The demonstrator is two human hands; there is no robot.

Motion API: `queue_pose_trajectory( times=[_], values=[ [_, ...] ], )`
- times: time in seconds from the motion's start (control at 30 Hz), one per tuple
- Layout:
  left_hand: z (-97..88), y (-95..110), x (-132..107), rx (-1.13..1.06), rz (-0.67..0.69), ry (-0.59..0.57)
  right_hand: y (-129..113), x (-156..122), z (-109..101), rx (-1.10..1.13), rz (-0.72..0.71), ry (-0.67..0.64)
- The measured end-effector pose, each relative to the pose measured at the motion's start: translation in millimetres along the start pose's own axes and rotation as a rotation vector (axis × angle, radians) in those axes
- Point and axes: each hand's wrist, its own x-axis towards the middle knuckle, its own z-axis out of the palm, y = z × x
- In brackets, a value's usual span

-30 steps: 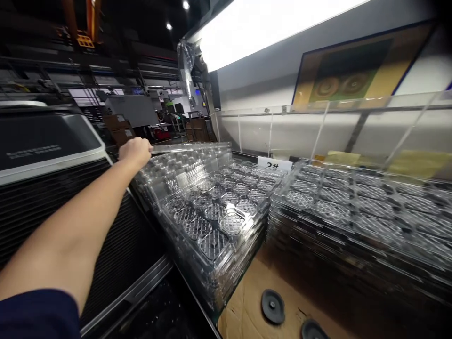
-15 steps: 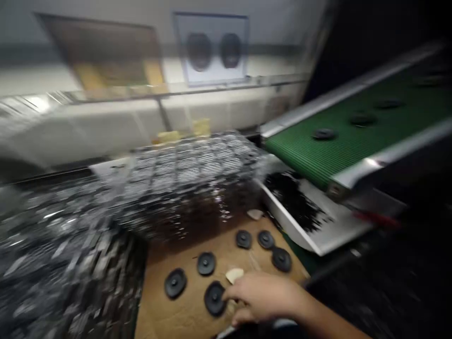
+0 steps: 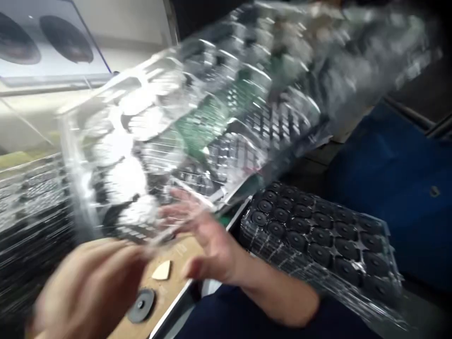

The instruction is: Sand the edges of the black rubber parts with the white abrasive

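An empty clear plastic tray with round pockets fills the upper middle of the view, tilted and smeared by motion. My left hand, blurred at the lower left, is closed on the tray's near corner. My right hand is under the tray's near edge with its fingers spread, touching the tray or just short of it. To the right lies a clear tray filled with black discs.
A stack of empty clear trays stands at the left. On the cardboard sheet lie one black disc and a beige chip. A blue surface is at the right. A poster hangs behind.
The view has swung right. My left hand has come off the tray stack with a clear tray. My right hand has lifted from the discs on the cardboard to the tray's edge.
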Motion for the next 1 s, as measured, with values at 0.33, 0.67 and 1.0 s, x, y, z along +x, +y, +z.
queue_pose_trajectory(
  times=[0.33, 0.67, 1.0],
  values=[
    [130.1, 43, 45, 0.159, 0.624, -0.380, -24, -119, -111, -0.147, 0.013, 0.797],
    [105.8, 14, 76, -0.014, -0.056, -0.091, -88, -216, -188, -0.386, 0.145, 1.014],
    [153.1, 26, 97, -1.117, -0.890, -0.332, -96, -236, -216, -0.606, 0.523, 0.963]
  ],
)
